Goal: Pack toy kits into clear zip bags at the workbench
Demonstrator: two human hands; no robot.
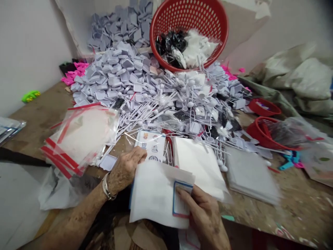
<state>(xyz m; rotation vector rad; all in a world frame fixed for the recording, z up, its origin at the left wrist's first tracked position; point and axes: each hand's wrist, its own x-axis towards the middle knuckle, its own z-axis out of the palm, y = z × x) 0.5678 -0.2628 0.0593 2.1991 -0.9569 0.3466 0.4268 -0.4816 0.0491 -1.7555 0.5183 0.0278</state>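
Note:
My right hand (206,215) pinches a small blue-bordered card (182,205), thumb on top, together with white paper sheets (153,194) held over my lap. A blue edge shows behind these sheets on their left. My left hand (128,170), with a metal bracelet on its wrist, has its fingers curled at the top left of the sheets. Its fingertips are partly hidden, so what they grip cannot be made out. Just beyond it lies a sheet printed with small pictures (151,142). Near my right hand rests a stack of white paper (195,159).
Pale plastic pieces and small spoons (130,80) are heaped across the table (299,198). A red basket (189,14) holding black and white packets tilts behind them. Clear bags with red strips (80,139) lie left; translucent sheets (249,173) and small red baskets (262,135) are right.

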